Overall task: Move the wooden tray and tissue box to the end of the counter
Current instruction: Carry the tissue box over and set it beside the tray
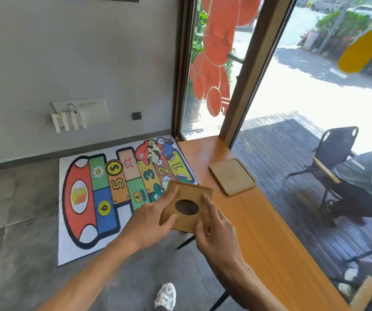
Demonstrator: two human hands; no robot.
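A square wooden tissue box (187, 194) with an oval hole in its top is held in the air over the counter's left edge. My left hand (151, 221) grips its left side and my right hand (216, 227) grips its right side. The flat wooden tray (232, 177) lies on the long wooden counter (259, 232), beyond and to the right of the box, near the counter's far end by the window.
A colourful hopscotch mat (104, 198) covers the grey floor to the left. The window frame (243, 70) stands at the counter's far end. Outside the glass a person sits on a folding chair (337, 158). My white shoe (166, 296) shows below.
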